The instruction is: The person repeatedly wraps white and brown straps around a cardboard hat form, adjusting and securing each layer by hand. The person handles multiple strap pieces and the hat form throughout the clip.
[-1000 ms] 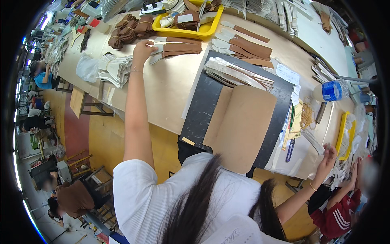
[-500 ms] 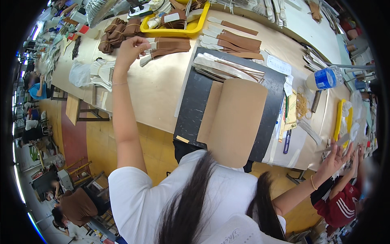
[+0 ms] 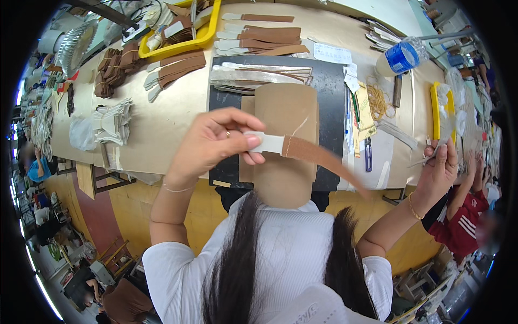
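Note:
My left hand (image 3: 218, 143) pinches the white tab end of a brown strap (image 3: 313, 153); its free end hangs to the right over a curved brown sheet (image 3: 283, 178). A stitched line shows where tab and strap meet. At the far right, my right hand (image 3: 440, 170) is closed on a thin pale strip (image 3: 426, 159), only partly visible. The curved sheet lies over a black mat (image 3: 329, 135). Behind it is a pile of pale strips with brown edges (image 3: 264, 75). More tabbed brown straps (image 3: 181, 67) lie at the left, others (image 3: 270, 40) at the back.
A yellow tray (image 3: 172, 48) of pieces and bundled brown straps (image 3: 113, 67) stand at the back left. White strips (image 3: 113, 121) lie nearer. To the right are a bottle (image 3: 399, 59), rubber bands (image 3: 382, 102), a cutter (image 3: 368, 154) and a yellow basket (image 3: 436, 110). A co-worker's red sleeve (image 3: 458, 229) is close by.
My left hand has come from the left-hand straps to above the curved sheet, bringing one tabbed brown strap. My right hand, still at the far right, has closed on the pale strip.

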Available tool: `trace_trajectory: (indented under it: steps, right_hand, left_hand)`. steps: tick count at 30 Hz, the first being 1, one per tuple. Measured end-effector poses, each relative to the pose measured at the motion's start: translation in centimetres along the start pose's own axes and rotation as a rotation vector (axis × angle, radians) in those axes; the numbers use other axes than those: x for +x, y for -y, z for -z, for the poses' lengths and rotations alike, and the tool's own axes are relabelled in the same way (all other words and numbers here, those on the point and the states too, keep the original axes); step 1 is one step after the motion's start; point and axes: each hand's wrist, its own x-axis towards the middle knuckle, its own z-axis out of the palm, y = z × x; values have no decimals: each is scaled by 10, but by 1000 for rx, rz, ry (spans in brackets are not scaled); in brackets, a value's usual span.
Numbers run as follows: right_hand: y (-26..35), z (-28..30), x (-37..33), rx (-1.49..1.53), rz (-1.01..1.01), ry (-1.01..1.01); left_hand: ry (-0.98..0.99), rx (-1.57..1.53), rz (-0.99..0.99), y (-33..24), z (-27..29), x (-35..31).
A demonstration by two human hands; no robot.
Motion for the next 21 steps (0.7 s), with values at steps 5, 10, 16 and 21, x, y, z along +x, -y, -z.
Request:
trace_trajectory:
  steps: [5,10,16,21]
  right_hand:
    - [20,-47,-17,-29,-213,246]
    - [27,-118,-32,-34,-632,684]
    - [29,-164,-32,-164,-874,976]
    - [24,-177,-33,-254,-882,1017]
  left_hand:
    - [-2,-83,91,28,-8,3]
    - [20,-82,94,32,-7,-9]
    - [24,-180,87,33,-8,-15]
    - [18,-187,87,33,-9,-18]
